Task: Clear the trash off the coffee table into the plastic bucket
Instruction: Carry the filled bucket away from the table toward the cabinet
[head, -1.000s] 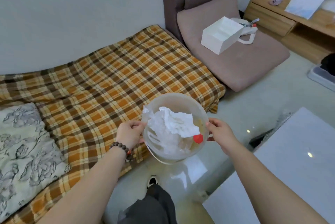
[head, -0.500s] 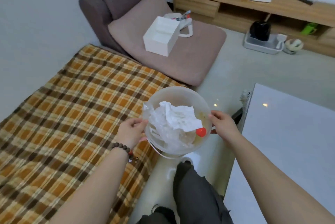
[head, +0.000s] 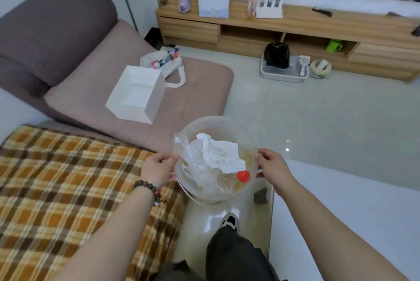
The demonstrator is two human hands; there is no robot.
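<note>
A clear plastic bucket [head: 227, 125] is held in the air in front of me, above the floor. My left hand [head: 158, 168] grips its left rim and my right hand [head: 271, 166] grips its right rim. Inside lie crumpled white paper [head: 218, 153], clear plastic wrap [head: 204, 174] and a red bottle cap [head: 243, 176]. The white coffee table [head: 354, 208] lies to my right, and the part in view is bare.
A plaid-covered couch [head: 56, 189] is on my left, with a mauve lounge seat [head: 127, 76] beyond it bearing a white paper bag [head: 136, 96]. A wooden TV cabinet [head: 295, 30] runs along the far wall, a grey tray [head: 283, 74] at its foot. My leg and shoe [head: 229, 221] stand below.
My view has swung right, from the plaid couch toward the lounge seat and TV cabinet. The bucket stays held in both hands, its contents unchanged.
</note>
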